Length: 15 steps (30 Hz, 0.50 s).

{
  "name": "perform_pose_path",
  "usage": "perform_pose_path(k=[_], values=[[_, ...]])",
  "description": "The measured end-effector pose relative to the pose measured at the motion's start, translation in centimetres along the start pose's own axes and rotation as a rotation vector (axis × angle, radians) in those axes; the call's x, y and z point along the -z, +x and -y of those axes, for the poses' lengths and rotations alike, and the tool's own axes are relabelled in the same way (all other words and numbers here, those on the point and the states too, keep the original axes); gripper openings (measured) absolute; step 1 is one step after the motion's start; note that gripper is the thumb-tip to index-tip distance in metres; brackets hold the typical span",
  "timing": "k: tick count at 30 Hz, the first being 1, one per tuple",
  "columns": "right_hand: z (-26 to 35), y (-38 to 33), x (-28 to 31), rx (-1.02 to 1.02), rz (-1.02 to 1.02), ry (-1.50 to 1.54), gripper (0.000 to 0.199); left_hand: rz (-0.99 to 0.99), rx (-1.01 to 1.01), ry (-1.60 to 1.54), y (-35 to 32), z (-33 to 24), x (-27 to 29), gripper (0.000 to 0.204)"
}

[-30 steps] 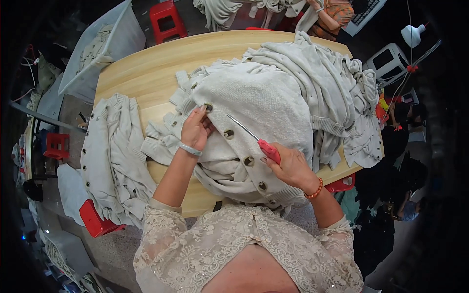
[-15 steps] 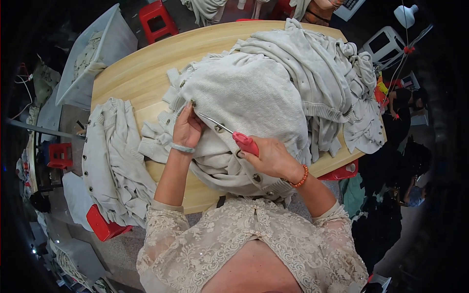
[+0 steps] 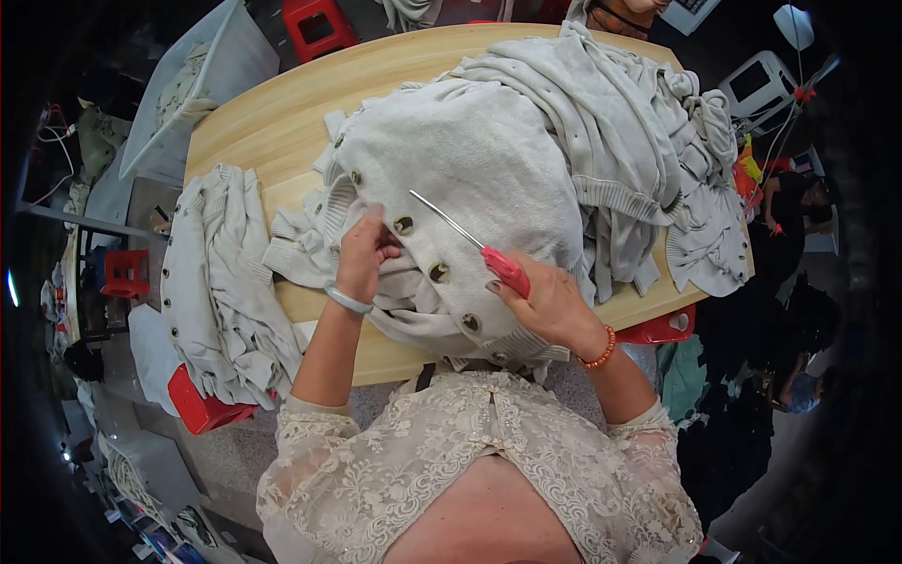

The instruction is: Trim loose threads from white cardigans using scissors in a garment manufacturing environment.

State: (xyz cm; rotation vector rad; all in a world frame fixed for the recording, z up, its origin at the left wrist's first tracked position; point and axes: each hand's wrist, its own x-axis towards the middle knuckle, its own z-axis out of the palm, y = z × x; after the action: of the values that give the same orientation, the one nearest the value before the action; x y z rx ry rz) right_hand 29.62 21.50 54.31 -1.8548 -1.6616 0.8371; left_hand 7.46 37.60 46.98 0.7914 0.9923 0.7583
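Note:
A cream knitted cardigan lies spread on the wooden table in front of me, with large dark buttons along its front band. My left hand pinches the band's edge, its fingers curled against the knit beside a button. In my right hand is a pair of red-handled scissors, gripped by the handle. Their long thin blades look closed and point up and left over the cardigan, the tip a little right of the buttons. Part of the handle is hidden by my fingers.
More cream cardigans are heaped on the table's right side. A buttoned cardigan hangs over the left edge of the table. Beyond stand a white bin with cloth and a red stool. Other people are at the right.
My left hand has moved down along the button band, away from the upper button. The band now lies more open to view. The scissors have shifted slightly right, still in my right hand.

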Motion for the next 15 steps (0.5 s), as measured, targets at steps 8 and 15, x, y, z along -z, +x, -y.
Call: perform_pose_path(k=[8,15], values=[[-2.2,-2.1,1.3,-0.088,0.158,-0.1,0.032,0.083,0.008,-0.144,0.4,2.3,0.6,0.014],[-2.2,-1.9,0.4,0.02,0.147,-0.069,0.032,0.222,0.016,-0.308,-0.3,2.2,0.0,0.027]])
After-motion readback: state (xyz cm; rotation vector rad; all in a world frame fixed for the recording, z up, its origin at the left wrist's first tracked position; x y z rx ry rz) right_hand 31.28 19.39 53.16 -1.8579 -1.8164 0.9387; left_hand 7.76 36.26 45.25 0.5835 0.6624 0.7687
